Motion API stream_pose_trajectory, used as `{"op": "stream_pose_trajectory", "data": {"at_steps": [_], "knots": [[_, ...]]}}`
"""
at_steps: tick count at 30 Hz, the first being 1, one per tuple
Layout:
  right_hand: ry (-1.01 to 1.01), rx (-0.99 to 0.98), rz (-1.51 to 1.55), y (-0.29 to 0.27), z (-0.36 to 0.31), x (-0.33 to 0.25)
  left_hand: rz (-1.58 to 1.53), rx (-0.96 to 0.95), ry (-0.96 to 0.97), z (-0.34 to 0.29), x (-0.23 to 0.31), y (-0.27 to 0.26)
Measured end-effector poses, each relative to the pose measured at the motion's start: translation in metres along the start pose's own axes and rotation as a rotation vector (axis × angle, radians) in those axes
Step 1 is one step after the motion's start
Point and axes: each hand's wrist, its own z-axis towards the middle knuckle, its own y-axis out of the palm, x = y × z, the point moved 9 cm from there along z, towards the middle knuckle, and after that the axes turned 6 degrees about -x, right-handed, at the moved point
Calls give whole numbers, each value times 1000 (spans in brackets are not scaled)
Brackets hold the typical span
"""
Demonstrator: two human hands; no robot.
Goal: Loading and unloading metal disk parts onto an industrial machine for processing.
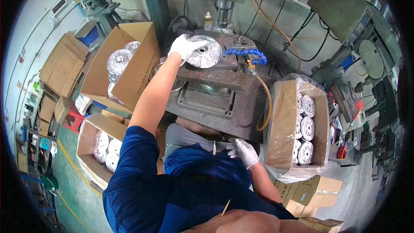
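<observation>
A round, ribbed cast metal disc (208, 58) with a hole at its hub lies at the far middle, on the metal fixture (231, 63) of a drilling machine. My left hand (184, 47), in a white glove, reaches out to it and grips its left edge, with fingers over its top. Behind the disc hangs the machine's spindle (223, 16). My right hand (246, 152), also gloved in white, rests low by my lap with its fingers loosely stretched and nothing in them. A blue segmented coolant hose (246, 52) points at the disc from the right.
An open cardboard box (144, 56) with similar discs stands at left, another box (89, 128) nearer. To the right, a plastic-lined box (280, 125) holds several discs. Metal chips litter the machine table (200, 115). A spray can (208, 21) stands behind; a yellowish hose (270, 99) hangs at right.
</observation>
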Motion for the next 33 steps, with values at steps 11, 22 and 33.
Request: {"op": "stream_pose_trajectory", "data": {"at_steps": [11,22,33], "knots": [[107,65,-88,-14,-4,22,212,42,-61,37,-20,5],[98,37,-188,-14,5,23,323,153,-48,41,-30,-2],[95,32,-311,-18,15,32,468,-58,-144,28,-18,10]]}}
